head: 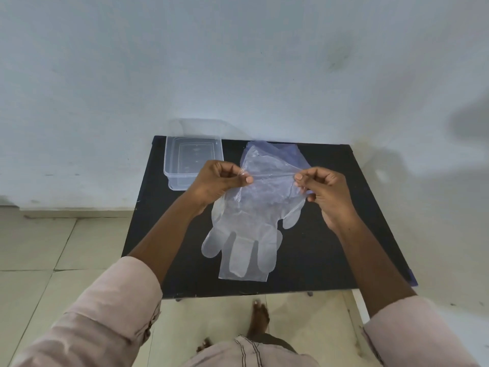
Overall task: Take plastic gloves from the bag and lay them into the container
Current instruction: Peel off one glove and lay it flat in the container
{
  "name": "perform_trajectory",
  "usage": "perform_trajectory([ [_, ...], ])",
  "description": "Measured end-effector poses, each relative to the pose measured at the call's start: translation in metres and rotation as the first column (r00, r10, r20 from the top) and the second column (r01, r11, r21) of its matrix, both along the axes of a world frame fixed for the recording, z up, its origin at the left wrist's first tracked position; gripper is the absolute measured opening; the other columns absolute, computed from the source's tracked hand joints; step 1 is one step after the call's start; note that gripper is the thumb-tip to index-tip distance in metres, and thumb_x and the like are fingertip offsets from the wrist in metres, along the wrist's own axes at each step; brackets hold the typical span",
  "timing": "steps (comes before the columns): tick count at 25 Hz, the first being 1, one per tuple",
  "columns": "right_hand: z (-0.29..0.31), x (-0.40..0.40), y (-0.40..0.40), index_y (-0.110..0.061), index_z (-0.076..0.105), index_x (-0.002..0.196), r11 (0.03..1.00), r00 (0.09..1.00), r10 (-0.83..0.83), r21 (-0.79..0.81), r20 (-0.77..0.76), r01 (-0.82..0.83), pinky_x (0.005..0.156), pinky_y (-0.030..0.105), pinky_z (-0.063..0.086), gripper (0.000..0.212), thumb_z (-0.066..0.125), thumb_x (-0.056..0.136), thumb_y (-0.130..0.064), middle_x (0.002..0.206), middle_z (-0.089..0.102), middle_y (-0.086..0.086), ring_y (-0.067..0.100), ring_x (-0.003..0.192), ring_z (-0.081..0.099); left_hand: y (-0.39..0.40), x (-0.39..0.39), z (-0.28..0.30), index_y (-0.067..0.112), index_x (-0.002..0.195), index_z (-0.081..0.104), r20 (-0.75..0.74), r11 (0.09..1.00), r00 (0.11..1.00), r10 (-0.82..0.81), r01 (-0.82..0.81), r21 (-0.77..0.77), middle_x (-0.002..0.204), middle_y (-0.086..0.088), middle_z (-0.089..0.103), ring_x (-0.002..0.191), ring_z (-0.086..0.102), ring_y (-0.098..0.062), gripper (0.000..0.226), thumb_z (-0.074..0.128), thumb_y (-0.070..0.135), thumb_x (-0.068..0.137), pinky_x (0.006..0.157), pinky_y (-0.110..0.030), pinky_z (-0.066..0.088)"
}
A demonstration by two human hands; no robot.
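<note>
A clear plastic glove (246, 234) hangs over the black table with its fingers pointing toward me. My left hand (219, 181) pinches the left corner of its cuff and my right hand (322, 189) pinches the right corner, stretching the cuff edge between them. Behind the glove lies a crumpled clear plastic bag (275, 157) with a bluish tint, near the table's far edge. A clear rectangular container (169, 165) stands at the far left corner of the table, partly hidden by my left hand. I cannot tell whether anything lies inside it.
The black table (330, 247) stands against a pale blue wall (238, 62). Tiled floor (39, 247) surrounds it, and my bare foot (258, 321) shows below the near edge. Pale pink sleeves cover both forearms.
</note>
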State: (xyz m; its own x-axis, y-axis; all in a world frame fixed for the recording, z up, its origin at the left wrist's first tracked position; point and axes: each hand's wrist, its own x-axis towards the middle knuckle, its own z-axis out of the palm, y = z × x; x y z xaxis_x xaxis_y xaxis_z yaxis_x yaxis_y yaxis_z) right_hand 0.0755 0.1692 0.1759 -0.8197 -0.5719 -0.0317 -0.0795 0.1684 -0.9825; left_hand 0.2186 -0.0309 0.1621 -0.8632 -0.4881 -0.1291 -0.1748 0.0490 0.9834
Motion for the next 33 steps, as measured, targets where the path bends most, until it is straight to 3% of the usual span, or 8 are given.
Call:
perform_trajectory([
  [3, 0.005, -0.001, -0.003, -0.014, 0.074, 0.078, 0.999, 0.998, 0.055, 0.0, -0.025, -0.055, 0.051, 0.019, 0.044, 0.005, 0.073, 0.082, -0.011, 0.066, 0.071, -0.005, 0.01, 0.062, 0.058, -0.003, 0.007, 0.0, 0.015, 0.089, 0.076, -0.002, 1.0, 1.0, -0.025, 0.025, -0.018, 0.075, 0.012, 0.076, 0.072, 0.068, 0.002, 0.013, 0.079, 0.02, 0.077, 0.069, -0.011, 0.05],
  [8, 0.012, -0.003, -0.01, -0.012, 0.073, 0.078, 0.993, 0.988, 0.118, 0.036, -0.102, -0.115, 0.051, 0.013, 0.044, 0.006, 0.072, 0.083, -0.01, 0.063, 0.071, -0.009, 0.002, 0.055, 0.059, -0.01, 0.001, 0.012, 0.02, 0.093, 0.077, -0.024, 0.999, 0.999, 0.035, -0.035, -0.017, 0.095, -0.013, 0.076, 0.078, 0.061, -0.019, 0.015, 0.077, 0.027, 0.08, 0.061, -0.019, 0.052],
  [10, 0.013, -0.004, -0.01, -0.011, 0.073, 0.079, 0.988, 0.982, 0.147, 0.067, -0.115, -0.14, 0.051, 0.015, 0.045, 0.005, 0.071, 0.083, -0.01, 0.064, 0.071, -0.008, 0.003, 0.057, 0.059, -0.011, -0.004, 0.014, 0.016, 0.094, 0.077, 0.003, 0.998, 0.999, 0.04, -0.039, -0.044, 0.1, -0.022, 0.073, 0.076, 0.059, -0.02, 0.018, 0.074, 0.031, 0.084, 0.059, -0.02, 0.053],
  [16, 0.015, -0.008, -0.008, -0.016, 0.072, 0.078, 0.983, 0.985, 0.142, 0.129, -0.099, -0.129, 0.053, 0.026, 0.049, 0.006, 0.072, 0.083, -0.013, 0.072, 0.067, 0.004, 0.009, 0.061, 0.056, -0.013, -0.006, 0.014, 0.006, 0.097, 0.074, 0.013, 0.999, 0.999, 0.036, -0.036, 0.007, 0.088, -0.004, 0.075, 0.074, 0.069, -0.008, 0.02, 0.07, 0.023, 0.088, 0.058, -0.027, 0.058],
  [19, 0.015, -0.003, -0.012, -0.013, 0.069, 0.079, 0.988, 0.991, 0.108, 0.123, -0.083, -0.097, 0.058, 0.031, 0.054, 0.006, 0.071, 0.084, -0.015, 0.079, 0.066, 0.005, 0.018, 0.072, 0.059, -0.01, -0.005, 0.011, 0.004, 0.097, 0.071, -0.035, 0.998, 0.998, 0.051, -0.049, 0.046, 0.087, -0.004, 0.075, 0.075, 0.072, -0.01, 0.019, 0.065, 0.02, 0.091, 0.06, -0.028, 0.059],
  [23, 0.02, 0.007, -0.018, -0.011, 0.067, 0.077, 0.993, 0.993, 0.119, -0.001, -0.023, -0.119, 0.053, 0.022, 0.053, 0.01, 0.067, 0.086, -0.008, 0.094, 0.07, 0.008, 0.024, 0.083, 0.062, -0.006, -0.003, 0.013, 0.006, 0.093, 0.064, -0.121, 0.991, 0.99, 0.071, -0.056, 0.125, 0.091, -0.003, 0.075, 0.079, 0.073, -0.013, 0.013, 0.057, 0.017, 0.096, 0.066, -0.03, 0.061],
  [27, 0.024, 0.013, -0.024, -0.007, 0.065, 0.076, 0.989, 0.992, 0.129, -0.08, 0.008, -0.128, 0.053, 0.029, 0.054, 0.015, 0.059, 0.088, 0.001, 0.1, 0.072, 0.009, 0.029, 0.089, 0.068, -0.007, -0.001, 0.013, 0.012, 0.083, 0.062, -0.172, 0.986, 0.982, 0.084, -0.057, 0.154, 0.083, -0.002, 0.074, 0.078, 0.074, -0.02, 0.016, 0.055, 0.013, 0.097, 0.067, -0.032, 0.061],
  [33, 0.022, 0.007, -0.035, -0.005, 0.058, 0.084, 0.989, 0.991, 0.136, -0.056, -0.008, -0.136, 0.057, 0.028, 0.058, 0.011, 0.053, 0.094, -0.004, 0.092, 0.075, 0.014, 0.027, 0.075, 0.075, -0.012, -0.007, 0.012, 0.003, 0.094, 0.059, -0.216, 0.984, 0.97, 0.112, -0.077, 0.163, 0.077, -0.009, 0.074, 0.072, 0.075, -0.024, 0.014, 0.051, 0.013, 0.099, 0.069, -0.035, 0.06],
])
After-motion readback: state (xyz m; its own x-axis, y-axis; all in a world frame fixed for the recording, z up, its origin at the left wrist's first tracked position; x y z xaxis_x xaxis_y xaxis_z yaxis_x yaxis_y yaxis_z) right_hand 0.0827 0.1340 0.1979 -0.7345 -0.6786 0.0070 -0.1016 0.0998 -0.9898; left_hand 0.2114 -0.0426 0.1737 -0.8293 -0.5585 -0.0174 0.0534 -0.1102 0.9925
